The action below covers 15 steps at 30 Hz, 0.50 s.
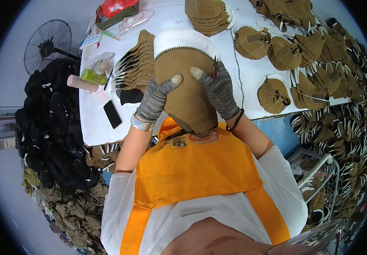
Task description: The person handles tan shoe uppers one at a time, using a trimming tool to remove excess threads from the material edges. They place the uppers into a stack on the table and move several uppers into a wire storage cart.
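A brown shoe upper (184, 91) with a white toe section and a zigzag-cut edge is held up in front of my chest, over the table's near edge. My left hand (156, 98), in a grey knit glove with a bare thumb tip, grips its left side, thumb on top. On the right side my right hand (221, 91), gloved alike, closes on it the same way. A thin dark-red pointed tool (215, 68) sticks up by the right fingers; its kind is unclear. The fingers under the upper are hidden.
Fanned brown uppers (139, 63) lie left on the white table (96, 135), near a phone (112, 114), a green bottle (93, 77) and a pink bottle (82, 83). More stacks (251, 42) sit right. A fan (47, 46) and black piles (54, 123) stand left.
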Tool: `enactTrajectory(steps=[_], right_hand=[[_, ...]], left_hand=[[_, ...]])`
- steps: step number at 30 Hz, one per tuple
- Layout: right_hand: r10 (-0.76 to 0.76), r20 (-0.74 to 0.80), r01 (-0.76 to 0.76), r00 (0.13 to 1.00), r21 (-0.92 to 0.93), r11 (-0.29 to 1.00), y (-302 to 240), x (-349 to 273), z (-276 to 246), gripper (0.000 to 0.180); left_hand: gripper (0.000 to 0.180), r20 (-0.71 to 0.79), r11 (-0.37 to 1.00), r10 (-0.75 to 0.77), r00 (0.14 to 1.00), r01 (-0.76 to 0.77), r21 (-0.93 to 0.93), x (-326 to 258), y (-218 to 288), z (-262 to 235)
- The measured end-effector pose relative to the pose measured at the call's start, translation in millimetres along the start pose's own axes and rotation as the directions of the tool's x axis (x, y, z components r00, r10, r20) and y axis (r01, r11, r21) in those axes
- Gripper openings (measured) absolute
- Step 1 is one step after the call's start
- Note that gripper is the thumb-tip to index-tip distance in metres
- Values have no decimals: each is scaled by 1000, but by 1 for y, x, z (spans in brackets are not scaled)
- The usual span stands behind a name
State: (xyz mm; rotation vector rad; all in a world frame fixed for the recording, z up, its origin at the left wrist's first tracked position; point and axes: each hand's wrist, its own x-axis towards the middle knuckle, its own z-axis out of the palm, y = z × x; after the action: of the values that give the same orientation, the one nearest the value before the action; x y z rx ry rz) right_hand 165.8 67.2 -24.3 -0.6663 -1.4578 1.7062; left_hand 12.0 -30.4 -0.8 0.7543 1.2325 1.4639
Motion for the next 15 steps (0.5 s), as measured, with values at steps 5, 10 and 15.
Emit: enactTrajectory(steps=[5,10,15], right_hand=[[195,32,-197,980,188,962,-4,15,-1,58],[71,120,-73,990,15,997,-1,14,-4,65],[38,217,-20,975,-83,996,17,16,-20,72]], left_hand=[[56,15,980,-56,998,58,-190,3,-8,-4],[56,4,969,-63,998,62,-240,4,-10,-5],[53,-34,970,-92,995,82,-228,3,-18,-11]])
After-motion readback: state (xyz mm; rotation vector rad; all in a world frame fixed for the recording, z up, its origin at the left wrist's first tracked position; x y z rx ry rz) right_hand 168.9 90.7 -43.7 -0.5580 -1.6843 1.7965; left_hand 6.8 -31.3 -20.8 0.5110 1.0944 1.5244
